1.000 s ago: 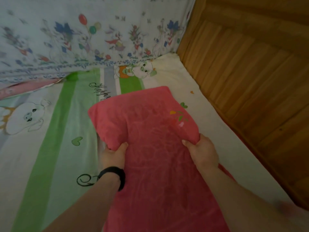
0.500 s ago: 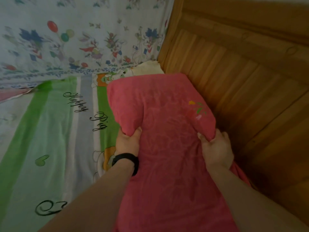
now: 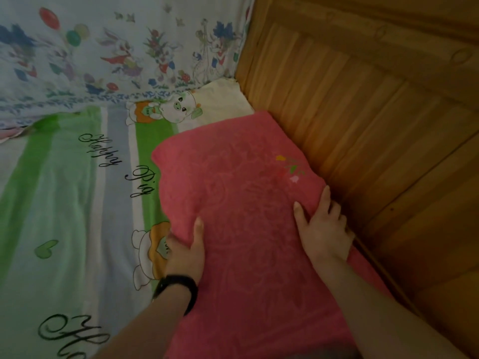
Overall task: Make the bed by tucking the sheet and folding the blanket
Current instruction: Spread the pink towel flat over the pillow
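- Dim, flat indoor light with no visible source and no glare anywhere.
- Colours look muted and slightly murky; fine detail is soft across the frame.
- The wooden panel (image 3: 375, 130) to the right of the right hand (image 3: 322, 226) darkens toward the lower corner.
- A faint shadow sits under the left hand (image 3: 185, 255).
- Wide-angle bending curves the panel's boards at the right edge.
- Both forearms nearest the camera are soft and underlit.

the pink blanket (image 3: 241, 203), folded into a long pad with a small flower motif, lies flat between the left hand (image 3: 185, 251) and right hand (image 3: 322, 226), over the green-striped pig-print sheet (image 3: 64, 190) spread leftward.
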{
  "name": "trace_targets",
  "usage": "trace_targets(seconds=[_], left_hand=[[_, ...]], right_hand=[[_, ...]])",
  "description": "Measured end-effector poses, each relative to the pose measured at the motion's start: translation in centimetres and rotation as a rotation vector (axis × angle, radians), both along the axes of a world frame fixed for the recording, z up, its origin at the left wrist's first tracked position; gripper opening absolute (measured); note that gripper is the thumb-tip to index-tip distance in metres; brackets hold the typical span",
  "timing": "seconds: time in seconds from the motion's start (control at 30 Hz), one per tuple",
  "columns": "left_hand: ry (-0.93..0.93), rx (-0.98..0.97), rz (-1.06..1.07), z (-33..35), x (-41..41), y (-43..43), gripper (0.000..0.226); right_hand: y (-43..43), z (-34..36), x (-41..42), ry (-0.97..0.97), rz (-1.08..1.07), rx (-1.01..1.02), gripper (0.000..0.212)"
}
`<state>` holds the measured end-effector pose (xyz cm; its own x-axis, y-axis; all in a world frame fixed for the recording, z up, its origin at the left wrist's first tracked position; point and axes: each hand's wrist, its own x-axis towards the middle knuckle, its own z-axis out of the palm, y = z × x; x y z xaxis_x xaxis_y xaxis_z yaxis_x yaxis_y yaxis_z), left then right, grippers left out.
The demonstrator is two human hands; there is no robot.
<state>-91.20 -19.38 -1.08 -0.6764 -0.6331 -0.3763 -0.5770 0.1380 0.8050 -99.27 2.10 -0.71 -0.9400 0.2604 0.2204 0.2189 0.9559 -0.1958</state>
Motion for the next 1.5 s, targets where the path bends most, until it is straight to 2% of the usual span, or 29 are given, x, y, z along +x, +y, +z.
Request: trace_targets(seconds=[0.13, 0.27, 0.37, 0.5, 0.6, 0.67, 0.8, 0.93, 1.13, 1.23, 1.3, 1.4, 1.5], left_hand=[[-0.149, 0.155, -0.094, -1.5, 2.1, 1.4, 0.106], [-0.225, 0.086, -0.123, -1.6, 0.8, 2.3, 0.107], [-0.204, -0.147, -0.123, -1.4, 0.7, 2.9, 0.100], [0.030, -0.650, -0.375, -1.2, -1.4, 3.6, 0.079], [0.055, -0.783, -0.560, -2.1, -3.5, 4.1, 0.068], [-0.033, -0.799, -0.633, -3.6, -4.3, 4.2, 0.065], [-0.225, -0.713, -0.769, -4.9, -6.1, 3.5, 0.066], [-0.211, -0.692, -0.780, -3.7, -5.3, 3.4, 0.068], [-0.165, -0.685, -0.949, -2.2, 4.2, 2.1, 0.075], [-0.221, -0.623, -1.047, -1.4, 8.8, -1.2, 0.067], [-0.274, -0.677, -1.089, -0.3, 11.0, -3.8, 0.063], [-0.311, -0.757, -1.047, 1.3, 14.6, -7.9, 0.057], [-0.310, -0.714, -0.966, 0.8, 21.2, -13.0, 0.058]], right_hand=[[0.7, 2.3, -1.0, 0.035, 0.129, 0.071, 0.071], [0.8, 2.8, -1.6, 0.062, 0.045, 0.163, 0.064], [-0.7, 1.0, 0.5, 0.126, 0.143, 0.187, 0.058], [-1.5, -0.4, 1.1, -0.060, 0.254, 0.250, 0.066], [-0.8, -1.9, 0.5, -0.120, 0.239, 0.244, 0.069], [-0.9, -2.7, 0.1, -0.167, 0.248, 0.237, 0.069], [-1.1, -3.3, -0.9, -0.273, 0.267, 0.216, 0.067], [-1.2, -2.4, -0.6, -0.317, 0.266, 0.197, 0.068], [-3.1, -0.7, 5.3, -0.279, 0.197, 0.148, 0.078], [-5.7, -0.2, 10.4, -0.276, 0.209, 0.144, 0.067], [-7.4, 0.6, 12.9, -0.338, 0.232, 0.134, 0.062], [-10.9, 1.7, 16.1, -0.330, 0.291, 0.102, 0.056], [-16.2, 0.7, 23.0, -0.389, 0.487, 0.086, 0.051]])
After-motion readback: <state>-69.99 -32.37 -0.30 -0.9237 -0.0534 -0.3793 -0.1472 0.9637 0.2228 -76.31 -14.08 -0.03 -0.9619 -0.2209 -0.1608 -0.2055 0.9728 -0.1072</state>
